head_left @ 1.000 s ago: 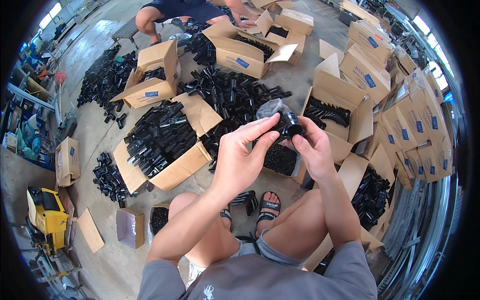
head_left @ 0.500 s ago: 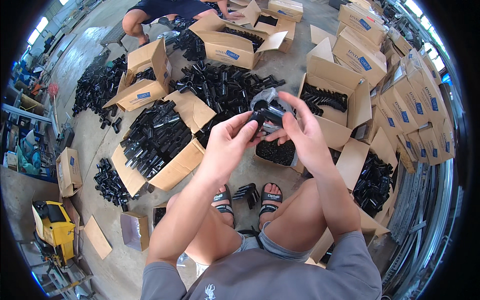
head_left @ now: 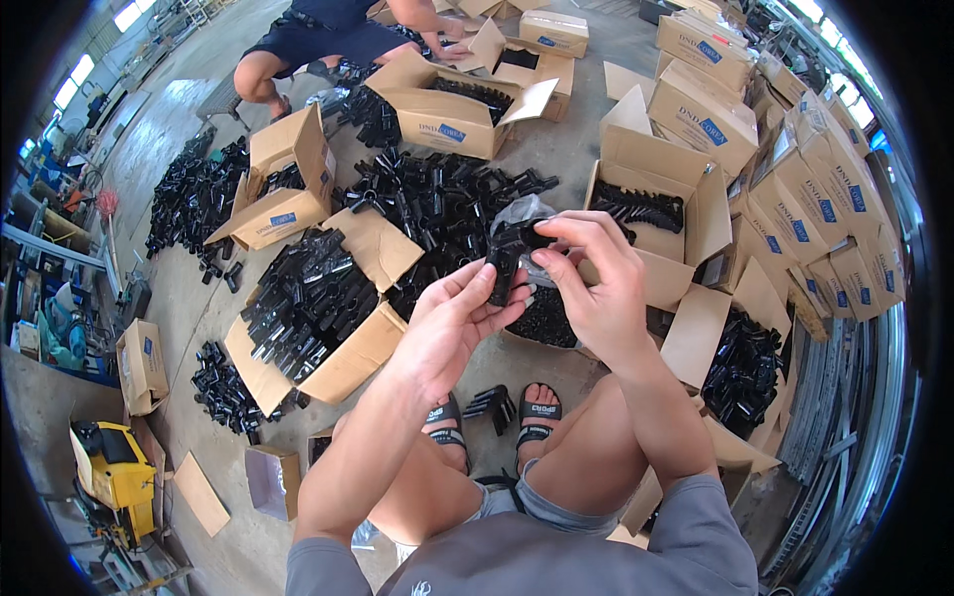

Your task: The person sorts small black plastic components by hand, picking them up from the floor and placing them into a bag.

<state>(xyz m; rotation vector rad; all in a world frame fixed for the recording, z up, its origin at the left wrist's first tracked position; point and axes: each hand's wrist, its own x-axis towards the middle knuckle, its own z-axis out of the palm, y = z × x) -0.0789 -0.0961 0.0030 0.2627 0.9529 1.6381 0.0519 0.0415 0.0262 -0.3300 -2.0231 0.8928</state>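
A black, glossy tubular fitting [head_left: 504, 266] is held up in front of my knees. My left hand [head_left: 445, 320] is closed around its lower part, thumb along the side. The bent thumb and fingers of my right hand [head_left: 604, 288] pinch its upper right end; whether a separate small part is between them I cannot tell. Beneath the hands, a small carton of little black parts [head_left: 542, 316] shows partly, and crumpled clear plastic [head_left: 525, 211] lies behind the fitting. A few black fittings [head_left: 490, 407] lie on the floor between my feet.
Left of my hands, an open carton [head_left: 353, 353] overflows with black fittings. A large pile of fittings [head_left: 447, 199] lies beyond. Open cartons [head_left: 661, 283] stand at the right, before stacked closed boxes [head_left: 795, 199]. Another person [head_left: 328, 45] crouches at the far side. Metal profiles [head_left: 835, 427] lie far right.
The fitting has turned more upright in my left hand. My right hand's spread fingers have curled in and now pinch its upper end. The view has shifted slightly.
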